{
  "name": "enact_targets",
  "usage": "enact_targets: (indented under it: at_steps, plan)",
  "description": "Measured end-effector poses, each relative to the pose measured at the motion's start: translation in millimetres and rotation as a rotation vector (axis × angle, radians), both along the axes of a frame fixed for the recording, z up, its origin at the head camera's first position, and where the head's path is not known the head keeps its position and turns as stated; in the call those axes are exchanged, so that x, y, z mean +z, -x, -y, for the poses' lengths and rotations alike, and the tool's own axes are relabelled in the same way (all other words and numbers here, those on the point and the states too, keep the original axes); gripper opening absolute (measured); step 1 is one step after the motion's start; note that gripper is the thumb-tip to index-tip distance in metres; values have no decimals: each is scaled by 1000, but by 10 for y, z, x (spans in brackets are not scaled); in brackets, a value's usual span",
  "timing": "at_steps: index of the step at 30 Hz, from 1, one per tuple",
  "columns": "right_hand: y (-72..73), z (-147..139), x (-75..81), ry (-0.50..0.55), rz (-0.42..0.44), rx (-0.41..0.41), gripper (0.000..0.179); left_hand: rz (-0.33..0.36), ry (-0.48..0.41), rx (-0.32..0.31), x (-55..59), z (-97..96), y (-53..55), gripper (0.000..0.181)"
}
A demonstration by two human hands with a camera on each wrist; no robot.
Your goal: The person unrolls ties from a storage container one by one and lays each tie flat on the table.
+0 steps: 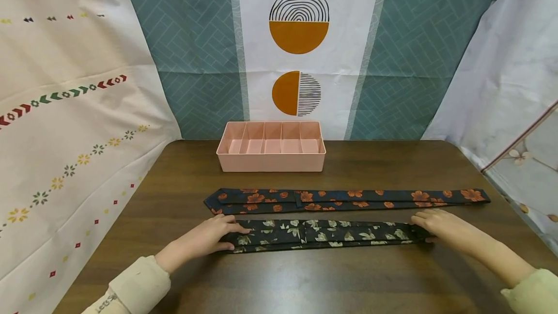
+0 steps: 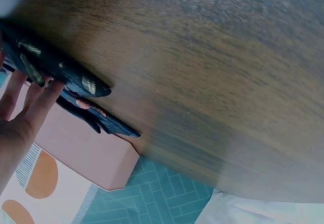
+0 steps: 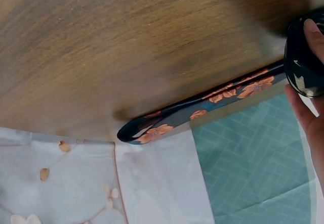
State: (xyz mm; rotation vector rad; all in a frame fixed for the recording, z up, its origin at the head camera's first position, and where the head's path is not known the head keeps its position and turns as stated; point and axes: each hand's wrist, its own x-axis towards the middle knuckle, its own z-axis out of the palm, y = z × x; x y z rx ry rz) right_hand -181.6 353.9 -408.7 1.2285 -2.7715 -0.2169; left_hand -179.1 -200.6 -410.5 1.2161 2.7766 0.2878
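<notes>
A black necktie with pale green leaves [image 1: 331, 233] lies folded lengthwise across the near part of the table. At its left end my left hand [image 1: 209, 236] grips it, with the thumb on the near side and the fingers on the far side. The left wrist view shows those fingers [image 2: 43, 105] against the tie's edge. My right hand [image 1: 444, 229] pinches the rounded right end, and in the right wrist view the thumb lies over that fold [image 3: 304, 70]. Just beyond is a second dark necktie with orange flowers [image 1: 348, 198], also folded and roughly parallel, touched by neither hand.
Behind the ties stands a pink box with several narrow compartments [image 1: 270, 163], near the back edge of the brown wooden table [image 1: 305, 285]. Patterned cloth hangs [image 1: 196, 62] behind the table and along both sides.
</notes>
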Motion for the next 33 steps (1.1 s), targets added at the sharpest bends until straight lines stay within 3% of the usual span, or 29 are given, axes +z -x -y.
enact_targets:
  at_steps: [6,16,23,33]
  plan:
    - [12,-45,-26,20,-36,30,54,2,0,-1,7,-2,-12,45]
    - [2,-85,-26,32,64,-24,51,-14,-16,-10,-8,13,-5,45]
    - [-1,-107,-27,48,-41,31,51,-48,-28,-26,-31,25,-7,46]
    - [-9,-108,43,-37,77,-95,46,-10,-10,-13,-13,20,4,44]
